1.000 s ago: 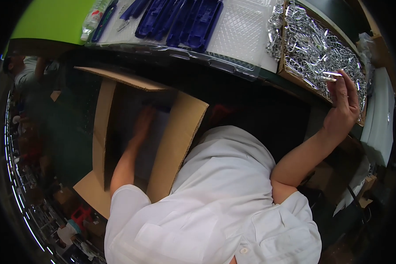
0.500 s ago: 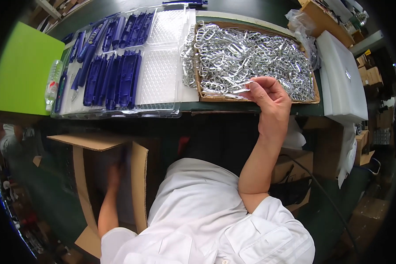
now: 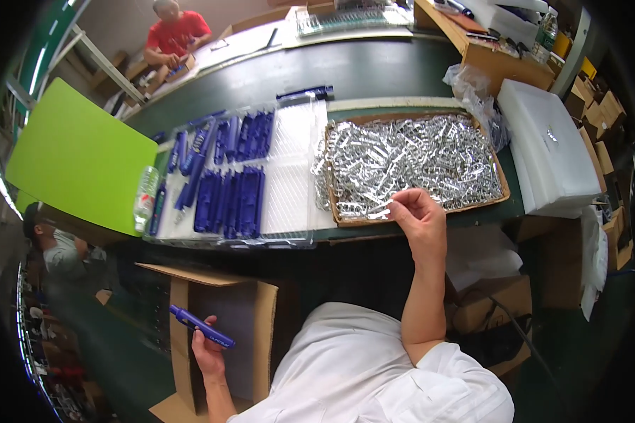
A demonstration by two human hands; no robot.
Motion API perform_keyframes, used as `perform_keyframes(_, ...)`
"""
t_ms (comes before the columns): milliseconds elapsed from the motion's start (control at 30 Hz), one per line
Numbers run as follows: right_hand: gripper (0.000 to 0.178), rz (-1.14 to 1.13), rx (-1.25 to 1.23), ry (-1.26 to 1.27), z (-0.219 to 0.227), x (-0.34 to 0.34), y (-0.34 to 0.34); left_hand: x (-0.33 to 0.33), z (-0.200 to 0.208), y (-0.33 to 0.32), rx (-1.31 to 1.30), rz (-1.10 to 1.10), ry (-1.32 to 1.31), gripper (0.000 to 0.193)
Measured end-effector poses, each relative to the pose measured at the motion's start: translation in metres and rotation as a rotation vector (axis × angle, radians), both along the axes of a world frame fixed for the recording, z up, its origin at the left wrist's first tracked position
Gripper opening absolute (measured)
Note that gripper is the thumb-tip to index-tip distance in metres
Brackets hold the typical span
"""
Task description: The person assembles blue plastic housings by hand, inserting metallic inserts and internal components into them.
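Note:
My left hand is closed round a long blue-violet plastic handle casing, above the open cardboard box beside my lap. My right hand pinches a small shiny metal clip between thumb and fingertips. It is at the front edge of a shallow cardboard tray heaped with silvery metal clips. To the left, several blue casing halves lie in rows in a clear plastic blister tray.
A green panel and a plastic bottle stand at the left. White foam sheets and a clear plastic bag flank the right side. A person in red works at the far bench; another person is at the left.
My left hand, blurred inside the box before, is now raised with the blue casing showing. My right hand stays at the clip tray. The view has tilted up, bringing the far bench in.

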State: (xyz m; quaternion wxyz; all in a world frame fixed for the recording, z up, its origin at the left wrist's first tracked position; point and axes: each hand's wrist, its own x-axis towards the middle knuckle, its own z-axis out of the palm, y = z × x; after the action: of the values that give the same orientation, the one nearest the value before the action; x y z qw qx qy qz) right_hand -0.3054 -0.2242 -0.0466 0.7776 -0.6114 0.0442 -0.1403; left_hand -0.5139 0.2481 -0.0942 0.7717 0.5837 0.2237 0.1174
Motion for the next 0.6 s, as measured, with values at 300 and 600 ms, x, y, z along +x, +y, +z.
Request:
perform_keyframes(300, 0.01, -0.004, 0.053, -0.081, 0.01, -0.022, 0.0, 0.077, 0.06, -0.063, -0.011, -0.417, -0.424, 0.06)
perform_keyframes(600, 0.016, 0.029, 0.13, -0.222, 0.027, -0.054, -0.009, 0.157, 0.08, -0.18, -0.291, -0.99, -0.167, 0.076)
